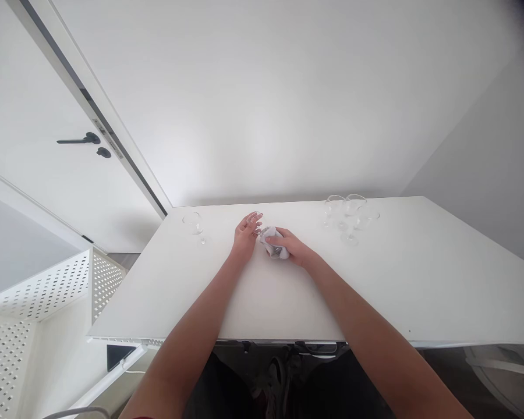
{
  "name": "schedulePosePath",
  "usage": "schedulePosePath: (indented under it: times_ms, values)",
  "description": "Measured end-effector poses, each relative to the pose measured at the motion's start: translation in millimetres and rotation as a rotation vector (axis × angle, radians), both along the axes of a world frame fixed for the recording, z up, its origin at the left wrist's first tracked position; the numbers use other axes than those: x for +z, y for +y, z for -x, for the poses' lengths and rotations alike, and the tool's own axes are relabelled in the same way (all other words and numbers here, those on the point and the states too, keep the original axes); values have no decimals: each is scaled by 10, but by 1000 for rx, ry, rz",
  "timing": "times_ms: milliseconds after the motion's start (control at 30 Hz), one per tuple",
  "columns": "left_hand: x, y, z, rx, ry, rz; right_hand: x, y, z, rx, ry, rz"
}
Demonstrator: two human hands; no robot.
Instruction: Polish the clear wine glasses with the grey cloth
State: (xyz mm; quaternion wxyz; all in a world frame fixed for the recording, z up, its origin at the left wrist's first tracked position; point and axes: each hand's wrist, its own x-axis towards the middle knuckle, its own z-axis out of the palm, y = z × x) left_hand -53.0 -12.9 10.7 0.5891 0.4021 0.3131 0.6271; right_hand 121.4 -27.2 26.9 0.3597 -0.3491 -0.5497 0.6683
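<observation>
Over the middle of the white table, my left hand (245,237) is closed on a clear stemmed wine glass (255,220), its fingers around the glass's round far end. My right hand (293,245) grips a pale grey-white cloth (276,249) wrapped about the near end of the same glass. The cloth hides much of that end, so I cannot tell how far inside it the fingers reach. The glass lies tilted between both hands, just above the tabletop.
One wine glass (193,221) stands on the white table (157,291) at the left. Several more wine glasses (355,205) are grouped at the back right. A white wall (288,105) rises behind the table, with a door handle (85,139) at the far left.
</observation>
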Motion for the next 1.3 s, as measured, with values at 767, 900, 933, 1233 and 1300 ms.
schedulePosePath:
  times_ms: [767,900,933,1233,1300]
  values:
    - [-3,12,1,-9,-11,-13,-8,18,-15,-82,-75,-95]
    - [-57,34,21,59,25,31,-103,41,50,-317,-319,-389]
    - [-61,38,25,62,24,26,-104,43,50,-299,-294,-354]
    - [19,0,20,-27,-40,-22,-24,49,8,-137,80,64]
    - [24,-6,22,-10,-40,1,-75,90,21,-353,55,-15]
